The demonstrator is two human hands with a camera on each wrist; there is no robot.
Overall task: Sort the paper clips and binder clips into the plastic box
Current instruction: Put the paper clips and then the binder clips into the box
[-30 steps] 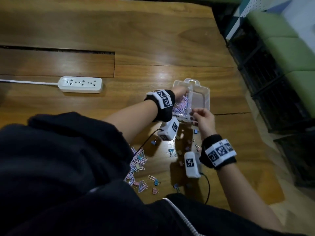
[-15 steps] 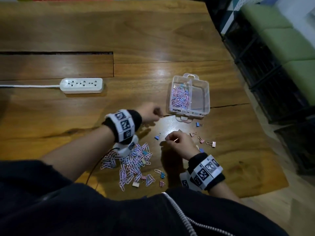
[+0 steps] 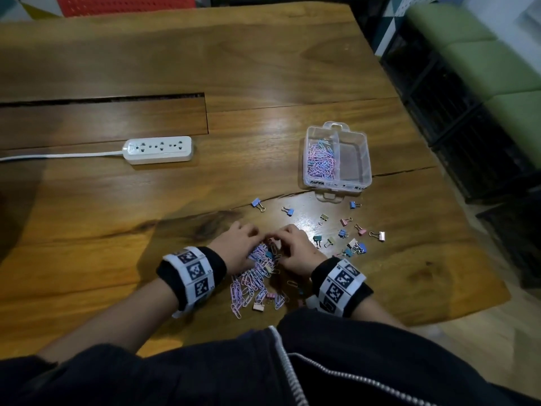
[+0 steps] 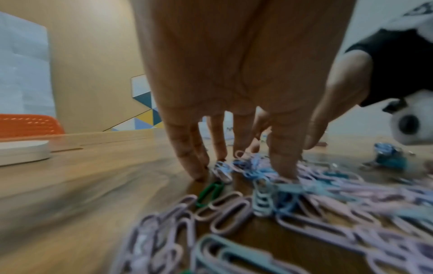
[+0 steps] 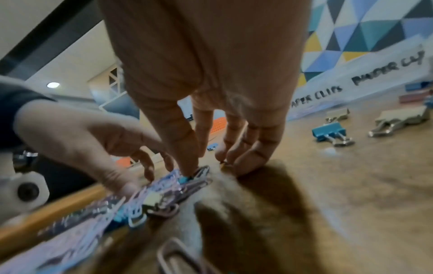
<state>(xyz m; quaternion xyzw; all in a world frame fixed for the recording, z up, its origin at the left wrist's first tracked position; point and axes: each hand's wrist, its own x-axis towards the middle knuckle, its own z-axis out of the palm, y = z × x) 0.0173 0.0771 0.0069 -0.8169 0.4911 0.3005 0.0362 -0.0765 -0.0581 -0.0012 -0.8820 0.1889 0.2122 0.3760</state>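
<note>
Raking at the paper clips [image 3: 257, 276] heaped on the table [image 3: 263, 68] near of the plastic box [image 3: 336, 159], the left hand [image 3: 237, 247] and right hand [image 3: 295, 250] press down with fingers nearly straight, each grip enclosing nothing. Judged light, thin, slippery and prone to tangling, these clips are best pinched in small bunches at the heap's edge. Binder clips [image 3: 351, 238], scattered between heap and box, look stiffer and suit a pinch across the coloured body.

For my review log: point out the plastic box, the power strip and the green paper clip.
plastic box [image 3: 364, 159]: head view, right wall.
power strip [image 3: 159, 149]: head view, top face.
green paper clip [image 4: 209, 194]: left wrist view, its loop.
</note>
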